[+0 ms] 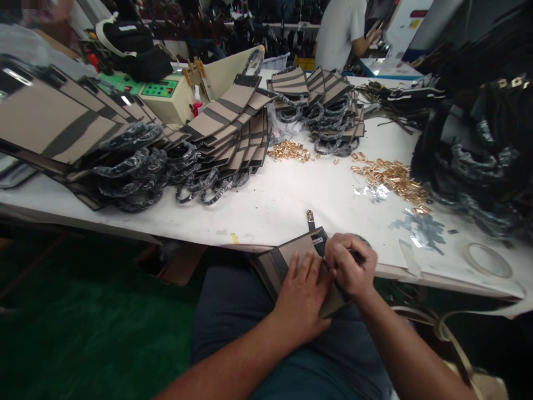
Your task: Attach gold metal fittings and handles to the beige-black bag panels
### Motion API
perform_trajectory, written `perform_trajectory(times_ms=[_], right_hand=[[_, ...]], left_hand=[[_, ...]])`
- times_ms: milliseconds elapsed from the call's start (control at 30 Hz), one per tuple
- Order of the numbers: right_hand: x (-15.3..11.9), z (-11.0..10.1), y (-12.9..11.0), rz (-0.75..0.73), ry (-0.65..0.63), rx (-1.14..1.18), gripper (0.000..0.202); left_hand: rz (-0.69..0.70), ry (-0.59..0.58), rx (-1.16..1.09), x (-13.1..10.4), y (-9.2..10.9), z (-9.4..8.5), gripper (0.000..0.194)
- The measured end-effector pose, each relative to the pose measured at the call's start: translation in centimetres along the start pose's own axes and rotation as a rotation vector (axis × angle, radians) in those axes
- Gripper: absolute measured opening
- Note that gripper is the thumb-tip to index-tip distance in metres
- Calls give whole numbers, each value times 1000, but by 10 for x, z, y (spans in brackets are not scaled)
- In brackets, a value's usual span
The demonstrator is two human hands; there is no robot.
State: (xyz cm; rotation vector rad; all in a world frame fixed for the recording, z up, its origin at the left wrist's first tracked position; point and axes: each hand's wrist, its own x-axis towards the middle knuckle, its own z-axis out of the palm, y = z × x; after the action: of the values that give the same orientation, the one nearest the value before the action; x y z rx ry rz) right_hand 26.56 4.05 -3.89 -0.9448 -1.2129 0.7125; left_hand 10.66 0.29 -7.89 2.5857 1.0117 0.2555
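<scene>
A taupe bag panel [297, 248] with dark bands rests across my lap and against the table's front edge. A dark strap with a metal buckle [310, 218] sticks out from its top edge onto the table. Across the panel lies my left hand [300, 297], its fingers stretched out and pressing down. Just to its right, my right hand [352, 264] is closed in a fist at the panel's dark edge, near a small pale metal plate [317, 240]. Whatever the right fingers grip is hidden by the hand.
Stacked taupe panels with plastic-wrapped handles [225, 119] stand along the left and back. Gold metal fittings [389, 176] and flat silver pieces [422, 229] lie right of centre. A tape roll [487, 260] and black bags [478, 155] are at right. A person [339, 33] works behind.
</scene>
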Motion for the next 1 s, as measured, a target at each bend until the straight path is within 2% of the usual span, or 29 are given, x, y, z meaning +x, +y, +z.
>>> perform_trajectory(times_ms=[100,167,233,333,400,467,533,633,767,833,900,1000], right_hand=[[-1,-7,-5,68,43,-107,40],[-8,-23,-16,78,123,-204,42],[-27,-41,-29,175,233,-348,43],[-74,-60,-31,546,384,-404,46],[-106,-61,-19,797,445,-211,48],[-128,-53,-5,931,464,-10,48],[-136,-42,0,937,484,139,47],[-132,-29,-19,790,503,240,46],[-120,-16,-63,574,317,228,43],[-110,-7,-75,518,258,153,43],[-97,4,-79,522,246,52,47],[-74,23,-78,586,190,-52,57]], left_hand=[[-4,14,-3,-1,2,0,98],[4,35,-19,-3,2,-1,96],[0,62,-40,-4,2,1,96],[-9,104,-60,-4,1,5,97],[-1,136,-55,-5,0,10,95],[27,168,-47,-7,1,13,91],[63,204,-45,-12,2,13,83],[96,300,-61,-24,7,2,69],[124,451,-214,-48,12,-39,63],[0,557,-431,-64,12,-65,51],[-261,715,-687,-83,7,-88,37],[-626,909,-944,-109,-8,-117,43]])
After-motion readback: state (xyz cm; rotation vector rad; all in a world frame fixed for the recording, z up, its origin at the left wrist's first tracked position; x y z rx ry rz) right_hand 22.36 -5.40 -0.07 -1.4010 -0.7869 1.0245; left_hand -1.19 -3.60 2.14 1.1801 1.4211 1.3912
